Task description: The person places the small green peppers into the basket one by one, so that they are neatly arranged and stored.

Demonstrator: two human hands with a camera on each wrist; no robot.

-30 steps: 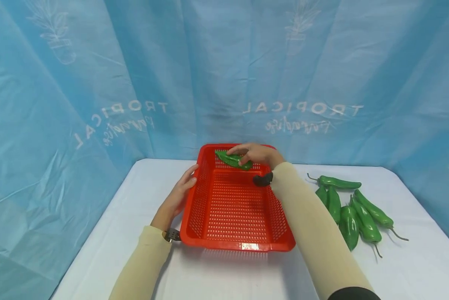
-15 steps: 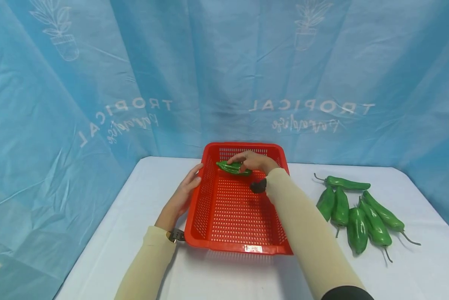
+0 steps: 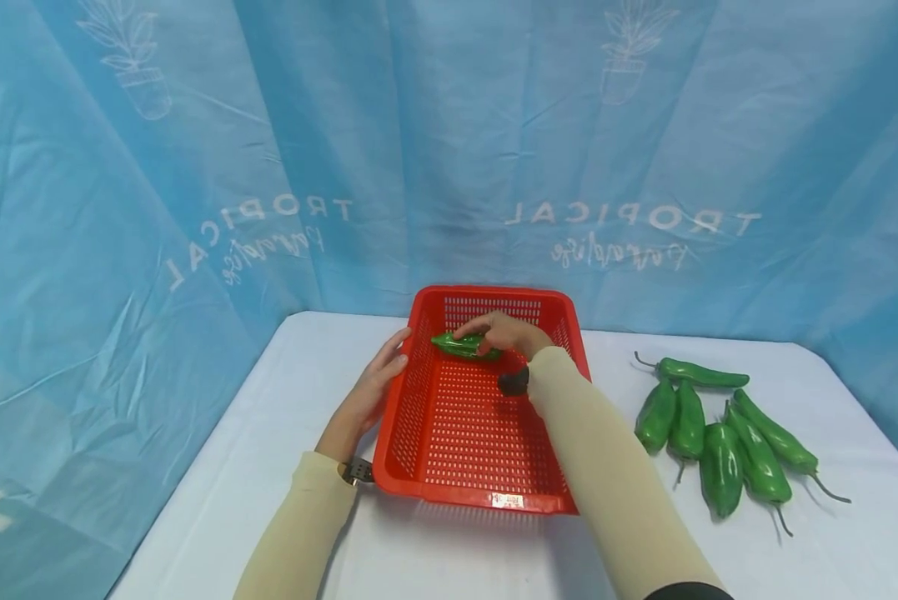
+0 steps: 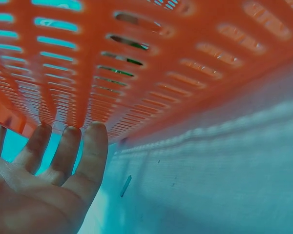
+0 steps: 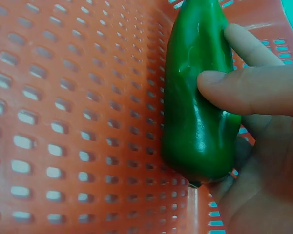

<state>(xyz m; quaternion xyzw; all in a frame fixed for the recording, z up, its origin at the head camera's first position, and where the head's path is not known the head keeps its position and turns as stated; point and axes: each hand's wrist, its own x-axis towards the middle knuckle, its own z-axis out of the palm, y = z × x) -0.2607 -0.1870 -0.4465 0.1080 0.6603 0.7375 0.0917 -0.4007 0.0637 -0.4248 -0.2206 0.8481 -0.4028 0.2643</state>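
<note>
A red perforated plastic basket (image 3: 467, 433) stands on the white table. Inside it, near the far wall, my right hand (image 3: 507, 331) holds a glossy green chili pepper (image 3: 447, 343) lying crosswise. In the right wrist view the thumb presses the side of the pepper (image 5: 195, 122), and other fingers reach round behind it, partly hidden. The pepper is close over the basket's floor. My left hand (image 3: 369, 387) is at the basket's left outer side, its fingers extended. In the left wrist view the fingertips (image 4: 96, 130) rest against the slotted wall.
Several more green peppers (image 3: 721, 467) lie in a loose group on the white table (image 3: 779, 558) to the right of the basket. A blue printed curtain (image 3: 449, 150) hangs behind the table and along its sides.
My right hand has brought the pepper down from the far rim toward the basket's floor. The left hand stays at the basket's side. The head view has shifted slightly.
</note>
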